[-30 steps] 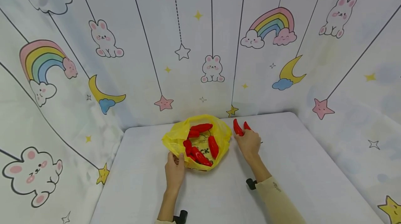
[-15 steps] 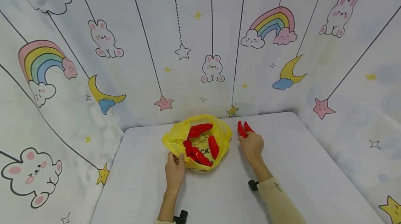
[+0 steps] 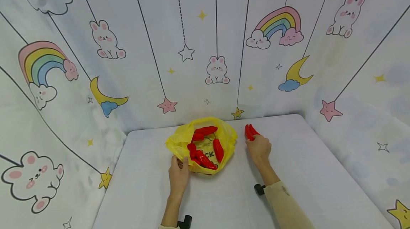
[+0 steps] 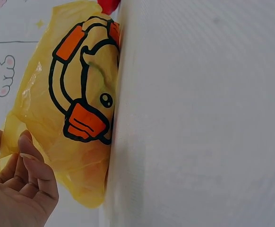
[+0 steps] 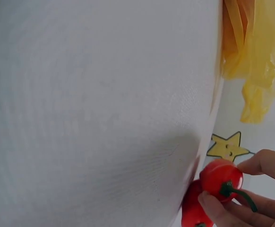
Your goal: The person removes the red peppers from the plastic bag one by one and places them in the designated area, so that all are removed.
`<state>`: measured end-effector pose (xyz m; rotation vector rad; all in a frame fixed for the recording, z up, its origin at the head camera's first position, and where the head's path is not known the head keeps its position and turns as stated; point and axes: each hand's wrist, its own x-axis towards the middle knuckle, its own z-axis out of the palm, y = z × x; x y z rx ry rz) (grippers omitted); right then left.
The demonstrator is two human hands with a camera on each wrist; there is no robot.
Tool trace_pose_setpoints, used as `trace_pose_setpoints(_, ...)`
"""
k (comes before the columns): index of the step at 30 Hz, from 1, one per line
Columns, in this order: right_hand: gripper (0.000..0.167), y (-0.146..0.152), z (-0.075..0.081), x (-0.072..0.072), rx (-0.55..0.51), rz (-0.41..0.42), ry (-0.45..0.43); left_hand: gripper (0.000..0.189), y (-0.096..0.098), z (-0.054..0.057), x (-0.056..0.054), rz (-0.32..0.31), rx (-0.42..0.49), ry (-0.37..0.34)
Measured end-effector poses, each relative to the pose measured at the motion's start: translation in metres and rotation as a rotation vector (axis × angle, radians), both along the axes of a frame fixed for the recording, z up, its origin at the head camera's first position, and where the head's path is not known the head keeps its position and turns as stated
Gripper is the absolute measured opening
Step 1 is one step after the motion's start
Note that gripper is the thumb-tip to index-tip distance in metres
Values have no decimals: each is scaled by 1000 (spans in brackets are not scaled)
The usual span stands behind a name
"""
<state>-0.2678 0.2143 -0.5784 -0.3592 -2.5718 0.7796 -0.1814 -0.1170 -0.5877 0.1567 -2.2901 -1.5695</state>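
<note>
A yellow plastic bag [image 3: 179, 138] stands with its mouth open on the table, several red chili peppers [image 3: 219, 150] inside. My left hand [image 3: 178, 176] pinches the bag's near-left edge. The left wrist view shows its fingers on the thin plastic [image 4: 38, 109], beside a printed cartoon figure. To the right of the bag, my right hand [image 3: 260, 150] holds a red chili pepper. In the right wrist view this pepper [image 5: 218, 177], with a green stem, sits between thumb and fingers. A second red pepper [image 5: 193, 205] lies against it, low at the table; whether the fingers hold it too is hard to tell.
The white table [image 3: 224, 200] has its back edge close to a fabric backdrop [image 3: 144, 62] printed with rabbits, stars, moons and rainbows. The same fabric rises at both sides. A small black camera [image 3: 259, 189] is worn on the right wrist.
My right hand has shifted slightly right, away from the bag. The two peppers at it stood apart before and now lie side by side. My left hand and the bag have stayed put.
</note>
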Motion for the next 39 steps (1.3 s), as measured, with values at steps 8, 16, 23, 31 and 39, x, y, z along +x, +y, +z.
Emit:
trace_pose_setpoints(8,24,4,-4,0,-2,-8,26,17,0,0,1,-8,2,-7)
trace_pose_setpoints(16,26,9,-6,-2,-5,-19,37,19,0,0,1,-12,2,-8)
trace_pose_setpoints(23,24,15,-7,-1,12,-79,-30,19,0,0,0,-2,-3,13)
trace_pose_setpoints(31,24,17,-6,-2,27,-103,-51,18,-1,0,1,-7,5,22)
trace_pose_setpoints(39,24,17,-1,1,5,-106,-84,17,0,1,1,-9,10,15)
